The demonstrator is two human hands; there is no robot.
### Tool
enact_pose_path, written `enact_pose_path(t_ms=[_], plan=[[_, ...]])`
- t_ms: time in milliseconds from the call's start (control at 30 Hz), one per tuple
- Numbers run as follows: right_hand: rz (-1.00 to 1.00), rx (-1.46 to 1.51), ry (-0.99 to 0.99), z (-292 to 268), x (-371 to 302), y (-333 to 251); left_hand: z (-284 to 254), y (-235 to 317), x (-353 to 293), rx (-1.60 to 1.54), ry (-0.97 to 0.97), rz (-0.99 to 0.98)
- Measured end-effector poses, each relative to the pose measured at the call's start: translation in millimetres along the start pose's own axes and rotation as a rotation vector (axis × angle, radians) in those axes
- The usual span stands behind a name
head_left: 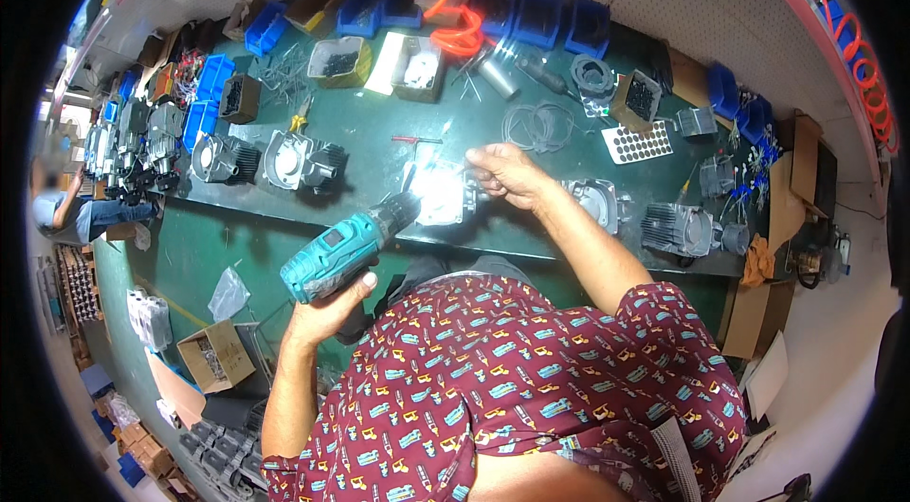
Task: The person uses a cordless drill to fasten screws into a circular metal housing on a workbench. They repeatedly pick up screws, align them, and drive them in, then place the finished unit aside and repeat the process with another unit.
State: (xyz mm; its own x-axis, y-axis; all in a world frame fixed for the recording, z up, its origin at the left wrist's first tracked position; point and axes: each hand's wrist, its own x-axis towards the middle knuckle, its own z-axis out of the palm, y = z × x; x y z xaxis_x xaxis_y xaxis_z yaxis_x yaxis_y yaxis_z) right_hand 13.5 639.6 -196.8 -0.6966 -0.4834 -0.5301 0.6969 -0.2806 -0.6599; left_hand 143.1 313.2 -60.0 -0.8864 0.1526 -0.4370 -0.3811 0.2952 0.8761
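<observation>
My left hand (327, 314) is wrapped round the grip of a teal cordless drill (332, 255). The drill's dark chuck points up and right, toward a metal motor housing (444, 203) at the bench's near edge. Glare washes out much of that housing, so whether the bit touches it I cannot tell. Just above the housing's right side, my right hand (510, 174) has thumb and fingers pinched together; what they hold, if anything, is too small to make out. To its right lies an open grey motor housing (595, 202). A red-handled T-shaped tool (417, 139) rests beyond the lit housing.
Finned motor housings (301, 162) stand left on the green bench (370, 118), and another motor (678, 229) stands right. Blue bins (536, 14), small-parts boxes (339, 58) and a coiled orange hose (459, 33) line the back. Looped cable (538, 127) lies centrally. Another person (71, 203) sits far left.
</observation>
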Motion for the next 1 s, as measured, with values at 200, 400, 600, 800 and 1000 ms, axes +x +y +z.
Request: enact_pose_path(t_ms=[200, 400, 600, 800, 1000], plan=[[-0.022, -0.079, -0.115, 5, -4, -3, -13, -9, -17, 0.027, -0.013, -0.048], [-0.391, -0.475, 0.408, 6, 20, 27, -11, -14, -28, 0.080, 0.013, -0.125], [-0.627, -0.970, 0.494, 13, 31, 44, 3, -6, -20, 0.232, -0.017, -0.159], [-0.602, -0.964, 0.468, 15, 30, 42, 13, 23, -6, 0.373, -0.092, -0.057], [-0.621, -0.865, 0.498, 10, 42, 54, 35, 111, 37, 0.829, -0.294, 0.006]])
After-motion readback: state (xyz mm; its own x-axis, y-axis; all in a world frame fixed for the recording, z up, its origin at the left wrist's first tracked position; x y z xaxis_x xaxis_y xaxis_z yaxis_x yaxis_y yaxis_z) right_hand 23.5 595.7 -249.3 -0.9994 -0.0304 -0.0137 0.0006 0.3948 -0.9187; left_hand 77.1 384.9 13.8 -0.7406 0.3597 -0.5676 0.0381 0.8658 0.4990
